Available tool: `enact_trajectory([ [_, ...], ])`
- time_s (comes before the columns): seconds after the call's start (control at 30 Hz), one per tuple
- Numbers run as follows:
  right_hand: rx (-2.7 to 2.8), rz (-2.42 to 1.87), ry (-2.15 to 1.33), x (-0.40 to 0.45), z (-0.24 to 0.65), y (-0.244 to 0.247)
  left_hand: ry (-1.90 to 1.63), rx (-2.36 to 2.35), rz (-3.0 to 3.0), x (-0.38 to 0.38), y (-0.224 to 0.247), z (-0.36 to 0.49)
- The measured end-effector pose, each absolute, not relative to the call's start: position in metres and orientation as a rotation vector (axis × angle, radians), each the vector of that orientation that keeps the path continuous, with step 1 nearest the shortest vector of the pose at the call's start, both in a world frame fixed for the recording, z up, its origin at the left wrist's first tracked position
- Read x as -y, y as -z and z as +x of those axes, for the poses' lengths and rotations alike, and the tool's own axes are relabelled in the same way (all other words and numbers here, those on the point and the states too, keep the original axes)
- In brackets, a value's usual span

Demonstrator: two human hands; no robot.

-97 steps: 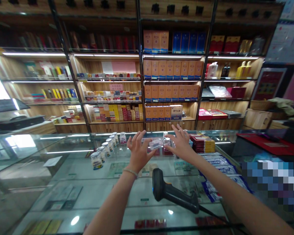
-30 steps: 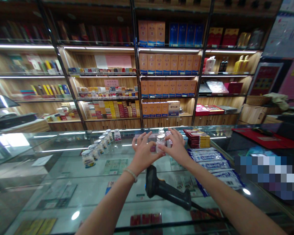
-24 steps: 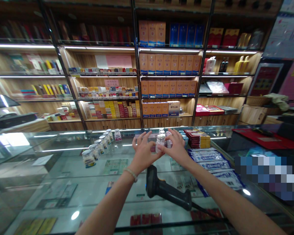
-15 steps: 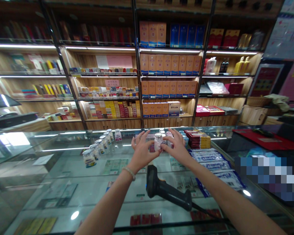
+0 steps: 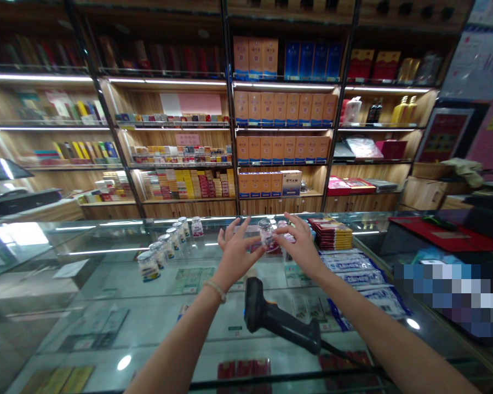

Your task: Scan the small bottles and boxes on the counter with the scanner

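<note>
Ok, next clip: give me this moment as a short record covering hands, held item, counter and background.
left hand: fingertips at the near-left side of a small lidded jar
right hand: fingertips at the jar's right side
held item: clear jar, lid up, label unreadable
counter: glass
left on counter: row of jars
right on counter: stacked red-and-yellow packs, blue-and-white packets
nearest the viewer: black scanner
background: shelves of orange boxes

Head-worn camera looks forward, down across glass tabletop (image 5: pixel 148 301); left hand (image 5: pixel 236 255) and right hand (image 5: pixel 303 250) fairly near, wooden display shelves (image 5: pixel 229 109) well beyond.
</note>
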State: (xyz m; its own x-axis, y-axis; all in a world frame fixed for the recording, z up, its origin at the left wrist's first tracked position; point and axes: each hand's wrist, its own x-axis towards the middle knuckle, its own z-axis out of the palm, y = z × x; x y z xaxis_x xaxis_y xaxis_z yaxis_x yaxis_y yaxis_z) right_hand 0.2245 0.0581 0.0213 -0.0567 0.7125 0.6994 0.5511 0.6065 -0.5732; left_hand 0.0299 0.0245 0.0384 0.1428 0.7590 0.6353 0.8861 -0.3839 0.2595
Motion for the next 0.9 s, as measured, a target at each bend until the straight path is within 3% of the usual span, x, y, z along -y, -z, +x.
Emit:
enact_trajectory([
  [0.47,1.729,-1.099,-0.051,-0.058,0.226,-0.021,1.109,1.617,-2.171,-0.029,-0.034,0.026],
  [0.9,1.930,-1.199,0.204,-0.069,0.238,-0.015,0.761,1.493,-2.308,-0.049,-0.040,0.041],
])
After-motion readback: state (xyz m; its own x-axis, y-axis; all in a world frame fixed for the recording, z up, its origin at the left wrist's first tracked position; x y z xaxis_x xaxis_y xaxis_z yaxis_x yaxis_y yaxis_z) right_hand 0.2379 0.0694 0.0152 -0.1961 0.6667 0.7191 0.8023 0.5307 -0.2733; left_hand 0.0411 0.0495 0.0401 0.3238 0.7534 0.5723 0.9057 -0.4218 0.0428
